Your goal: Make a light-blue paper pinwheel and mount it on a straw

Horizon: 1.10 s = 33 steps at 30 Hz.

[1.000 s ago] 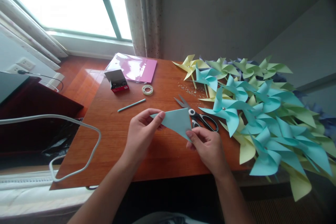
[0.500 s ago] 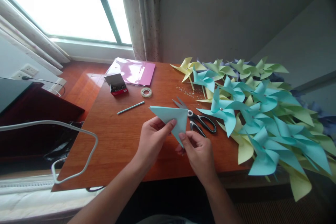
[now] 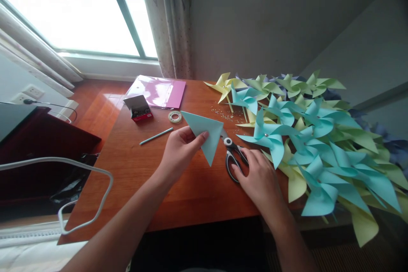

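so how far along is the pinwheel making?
Done: a big pile of finished pinwheels covers the table's right side. In hand: the left hand holds a folded blue paper triangle; the right hand rests on the scissors. Left: the triangle is uncut, the stick unused.

Left hand (image 3: 180, 151) pinches the blue paper triangle (image 3: 204, 134); right hand (image 3: 259, 174), at 3 o'clock, grips the scissors (image 3: 232, 155) on the table (image 3: 143, 178).

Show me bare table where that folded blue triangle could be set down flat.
Bare wood lies on the table between the straw, the front edge and the left hand holding the blue triangle. The right side is crowded: pinwheels cover it, with scissors under the right hand.
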{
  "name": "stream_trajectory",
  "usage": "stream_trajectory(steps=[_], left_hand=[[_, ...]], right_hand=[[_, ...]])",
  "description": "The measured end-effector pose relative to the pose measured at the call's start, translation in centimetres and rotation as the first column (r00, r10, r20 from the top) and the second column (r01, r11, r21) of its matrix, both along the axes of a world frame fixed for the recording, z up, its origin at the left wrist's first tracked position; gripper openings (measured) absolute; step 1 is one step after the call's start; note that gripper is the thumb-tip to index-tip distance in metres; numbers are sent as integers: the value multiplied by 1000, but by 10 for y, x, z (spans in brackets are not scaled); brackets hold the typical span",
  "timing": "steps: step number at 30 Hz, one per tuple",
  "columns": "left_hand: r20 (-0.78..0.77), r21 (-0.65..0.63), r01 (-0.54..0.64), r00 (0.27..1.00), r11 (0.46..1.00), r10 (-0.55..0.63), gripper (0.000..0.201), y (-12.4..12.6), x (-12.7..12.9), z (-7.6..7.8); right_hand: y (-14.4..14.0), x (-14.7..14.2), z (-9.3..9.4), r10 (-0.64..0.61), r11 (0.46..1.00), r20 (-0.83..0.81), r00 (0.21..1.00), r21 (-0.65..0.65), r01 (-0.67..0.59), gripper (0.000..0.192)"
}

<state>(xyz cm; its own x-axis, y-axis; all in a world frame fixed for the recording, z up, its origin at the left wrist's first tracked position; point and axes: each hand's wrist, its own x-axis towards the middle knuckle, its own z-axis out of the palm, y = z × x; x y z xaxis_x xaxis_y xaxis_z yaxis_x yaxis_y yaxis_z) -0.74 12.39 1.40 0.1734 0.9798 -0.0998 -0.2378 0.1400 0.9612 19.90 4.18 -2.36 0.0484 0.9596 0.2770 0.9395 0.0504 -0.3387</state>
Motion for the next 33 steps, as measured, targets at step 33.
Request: stream_trajectory(steps=[33], left_hand=[[-67,-56,18,997,998,-22,31,-7,-7,1]], right_hand=[[-2,-4,16,-19,978,-857,515,-123,-169,50]])
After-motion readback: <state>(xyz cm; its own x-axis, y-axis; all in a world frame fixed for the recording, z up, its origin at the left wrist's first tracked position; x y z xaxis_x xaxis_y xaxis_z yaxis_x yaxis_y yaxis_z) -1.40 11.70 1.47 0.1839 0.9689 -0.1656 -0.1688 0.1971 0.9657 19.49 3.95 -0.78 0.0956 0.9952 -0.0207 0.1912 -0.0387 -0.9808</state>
